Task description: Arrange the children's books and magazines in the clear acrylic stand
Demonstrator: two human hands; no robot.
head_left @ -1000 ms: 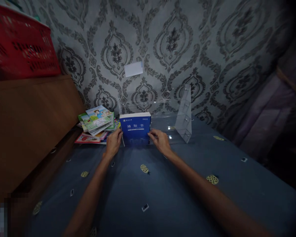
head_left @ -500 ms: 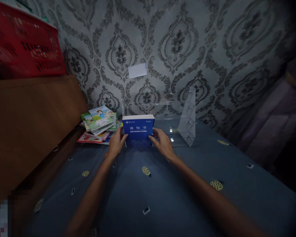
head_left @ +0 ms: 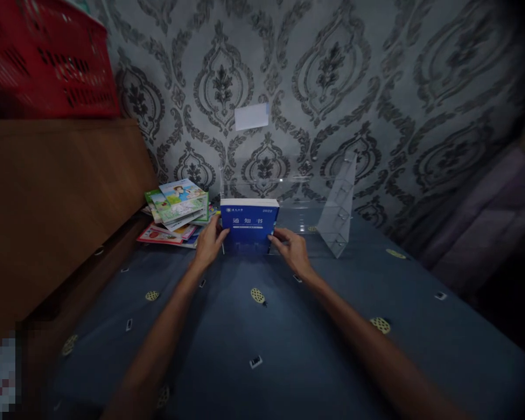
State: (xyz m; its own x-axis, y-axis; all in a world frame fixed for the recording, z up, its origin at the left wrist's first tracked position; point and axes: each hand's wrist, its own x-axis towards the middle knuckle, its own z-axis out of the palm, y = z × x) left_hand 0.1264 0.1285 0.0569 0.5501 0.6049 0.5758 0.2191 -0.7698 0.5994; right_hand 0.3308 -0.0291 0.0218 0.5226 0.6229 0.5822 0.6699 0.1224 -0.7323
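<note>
A thick blue book point(head_left: 249, 224) with white lettering and "2022" on its cover stands upright at the left part of a clear plastic rack point(head_left: 338, 213). My left hand point(head_left: 209, 242) grips its left edge, thumb on the front, fingers partly hidden behind. On the opposite edge, my right hand point(head_left: 293, 249) holds it low down, with the thumb near the cover's corner and the fingertips at the side. The rack's clear front lies over the lower part of the cover. Left of my left hand is a loose pile of thin colourful booklets point(head_left: 177, 210).
The dark blue patterned cloth point(head_left: 227, 338) spreads under everything. At the left rises a brown wooden cabinet point(head_left: 61, 186) with a red plastic basket point(head_left: 65, 70) on it. Behind the rack is patterned wallpaper bearing a white card point(head_left: 251, 116). Pale purple fabric point(head_left: 490, 216) hangs at the right.
The view has shifted slightly. Both hands stay at the book's sides, and the right fingers sit a little differently at its edge. The book remains upright in the rack.
</note>
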